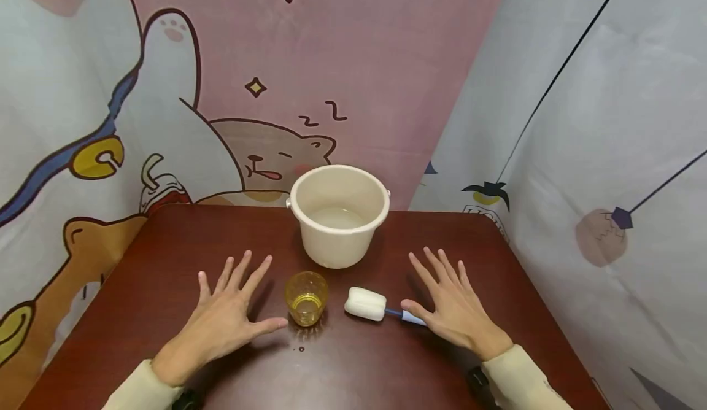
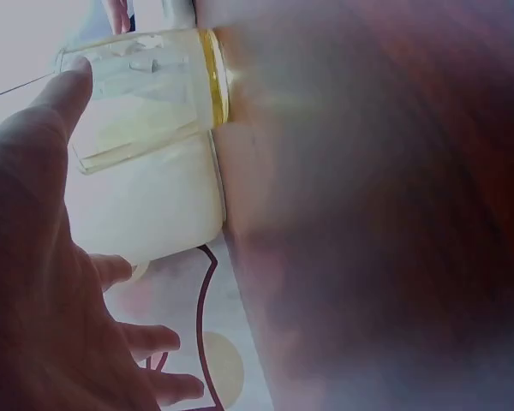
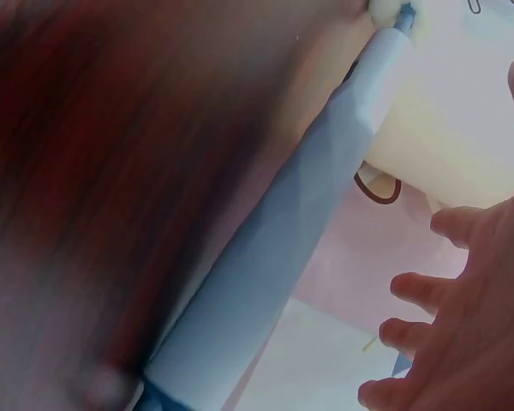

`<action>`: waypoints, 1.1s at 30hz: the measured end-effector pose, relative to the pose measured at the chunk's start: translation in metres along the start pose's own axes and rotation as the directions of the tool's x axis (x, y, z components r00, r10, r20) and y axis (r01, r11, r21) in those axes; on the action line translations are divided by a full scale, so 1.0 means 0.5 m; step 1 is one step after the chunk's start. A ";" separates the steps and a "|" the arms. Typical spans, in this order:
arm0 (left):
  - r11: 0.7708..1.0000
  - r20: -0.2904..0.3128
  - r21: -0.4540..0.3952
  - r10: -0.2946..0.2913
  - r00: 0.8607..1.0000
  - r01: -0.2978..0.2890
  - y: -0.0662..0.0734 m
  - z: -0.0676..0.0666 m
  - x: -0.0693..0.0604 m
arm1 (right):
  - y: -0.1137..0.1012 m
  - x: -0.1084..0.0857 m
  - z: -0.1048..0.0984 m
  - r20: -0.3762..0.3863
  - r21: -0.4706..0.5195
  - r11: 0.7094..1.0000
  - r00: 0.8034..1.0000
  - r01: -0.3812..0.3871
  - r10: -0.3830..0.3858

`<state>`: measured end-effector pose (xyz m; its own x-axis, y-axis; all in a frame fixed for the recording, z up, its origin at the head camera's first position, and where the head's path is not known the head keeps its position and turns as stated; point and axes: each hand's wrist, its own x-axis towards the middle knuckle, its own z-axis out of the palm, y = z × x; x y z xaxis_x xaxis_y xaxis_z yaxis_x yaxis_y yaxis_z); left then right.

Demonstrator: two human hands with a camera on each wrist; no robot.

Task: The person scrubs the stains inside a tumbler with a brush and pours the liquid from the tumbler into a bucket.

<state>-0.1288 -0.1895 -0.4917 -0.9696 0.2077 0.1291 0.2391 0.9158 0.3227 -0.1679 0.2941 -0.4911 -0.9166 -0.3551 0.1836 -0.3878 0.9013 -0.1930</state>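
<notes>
Fingers spread wide and holding nothing, my left hand and right hand are, I judge, at a ready step, so any next move calls for curling them round something. One cup stands by my left thumb and one brush lies by my right, perhaps untouched; beyond them, one bucket stands on the one table.

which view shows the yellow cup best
The head view: the whole yellow cup shows there, with nothing in front of it. The left wrist view shows it close but turned sideways, the thumb of the left hand overlapping its edge. The right wrist view does not show it.
</notes>
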 end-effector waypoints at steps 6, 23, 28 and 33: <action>1.000 -0.014 -0.019 0.025 1.000 -0.025 0.007 0.005 -0.001 | -0.014 0.015 0.000 -0.002 -0.002 0.999 0.999 0.041 -0.041; 0.984 -0.066 -0.155 0.078 0.995 -0.087 0.055 0.040 0.003 | -0.042 0.018 -0.001 0.049 0.002 0.991 0.990 0.131 -0.131; 0.977 -0.078 -0.192 0.077 0.994 -0.091 0.069 0.044 0.009 | -0.040 0.017 -0.002 0.070 0.021 0.990 0.988 0.136 -0.137; 0.970 -0.059 -0.237 0.035 0.998 -0.048 0.079 0.046 0.013 | -0.038 0.014 0.000 0.087 0.045 0.991 0.987 0.130 -0.133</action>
<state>-0.1267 -0.1441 -0.4999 -0.9559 0.2187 0.1958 0.2908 0.7972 0.5291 -0.1667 0.2745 -0.4860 -0.8617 -0.4923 0.1232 -0.5074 0.8355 -0.2107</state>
